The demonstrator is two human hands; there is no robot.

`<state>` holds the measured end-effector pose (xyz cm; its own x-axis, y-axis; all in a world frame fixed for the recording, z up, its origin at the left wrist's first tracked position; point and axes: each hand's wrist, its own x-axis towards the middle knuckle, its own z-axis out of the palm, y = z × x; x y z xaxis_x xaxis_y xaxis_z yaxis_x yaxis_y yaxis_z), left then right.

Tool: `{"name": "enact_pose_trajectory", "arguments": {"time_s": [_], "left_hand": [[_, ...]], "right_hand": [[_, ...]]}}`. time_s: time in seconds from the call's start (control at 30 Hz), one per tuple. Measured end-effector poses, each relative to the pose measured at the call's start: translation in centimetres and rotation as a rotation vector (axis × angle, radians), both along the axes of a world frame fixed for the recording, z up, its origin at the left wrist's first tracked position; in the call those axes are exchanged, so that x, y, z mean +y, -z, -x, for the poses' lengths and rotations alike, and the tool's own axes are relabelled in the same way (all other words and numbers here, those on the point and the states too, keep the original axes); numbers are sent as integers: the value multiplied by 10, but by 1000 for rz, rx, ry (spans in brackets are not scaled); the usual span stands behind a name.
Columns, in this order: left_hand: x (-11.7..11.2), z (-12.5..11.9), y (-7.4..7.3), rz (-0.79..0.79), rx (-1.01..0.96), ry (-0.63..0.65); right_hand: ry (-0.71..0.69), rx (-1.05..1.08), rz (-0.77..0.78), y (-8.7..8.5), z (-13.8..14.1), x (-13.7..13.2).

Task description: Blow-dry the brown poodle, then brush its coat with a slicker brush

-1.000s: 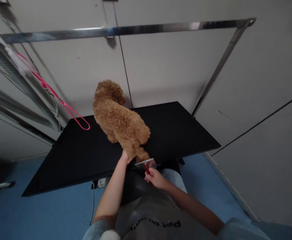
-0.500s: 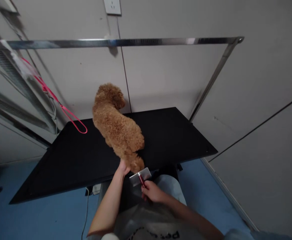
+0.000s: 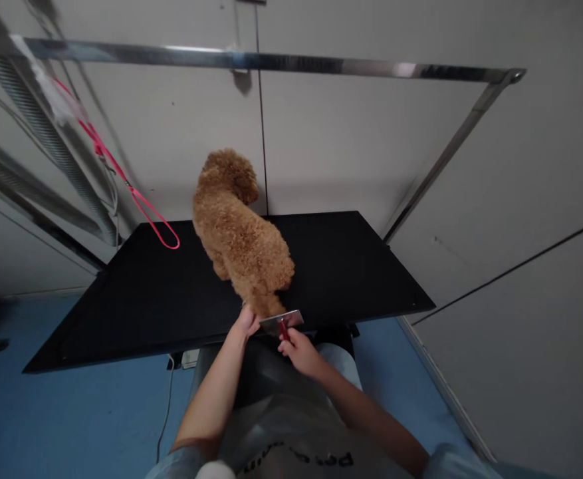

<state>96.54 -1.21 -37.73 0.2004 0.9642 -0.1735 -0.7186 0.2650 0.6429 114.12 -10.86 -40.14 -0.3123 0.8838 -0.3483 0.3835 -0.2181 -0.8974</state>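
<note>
A curly brown dog [image 3: 241, 233] is on the black grooming table [image 3: 341, 266], its head toward the wall and its rear toward me. My left hand [image 3: 248, 320] is closed around what looks like its hind leg [image 3: 265, 303] at the table's near edge; the fur hides some of my fingers. In my right hand [image 3: 297, 347] is a slicker brush [image 3: 291, 319] with a red handle, its flat metal head up against the end of that furry limb. The brush's pin side is turned away from me.
A metal bar frame [image 3: 321, 64] spans the table's far side, with a pink leash loop [image 3: 154, 216] hanging at left. Grey ribbed hoses [image 3: 56, 140] run beside it. Walls stand behind and to the right. A cable [image 3: 166, 412] trails over the blue floor [image 3: 96, 412].
The brush has moved up and forward from below the dog's limb onto its end, its head tilting flatter. My left hand keeps its hold. The whole view has shifted slightly.
</note>
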Motion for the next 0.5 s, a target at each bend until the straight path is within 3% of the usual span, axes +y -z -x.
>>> {"name": "enact_pose_trajectory", "arguments": {"time_s": [0.2,0.37,0.5], "left_hand": [[-5,-3,9,27,17,-63],[-8,-4,16,64,109,-49],[-7,-4,14,66,135,-79]], "right_hand": [[-62,-1,144,6,-6,-9],[5,49,70,3,-4,2],[2,13,108,8,-7,-4]]}}
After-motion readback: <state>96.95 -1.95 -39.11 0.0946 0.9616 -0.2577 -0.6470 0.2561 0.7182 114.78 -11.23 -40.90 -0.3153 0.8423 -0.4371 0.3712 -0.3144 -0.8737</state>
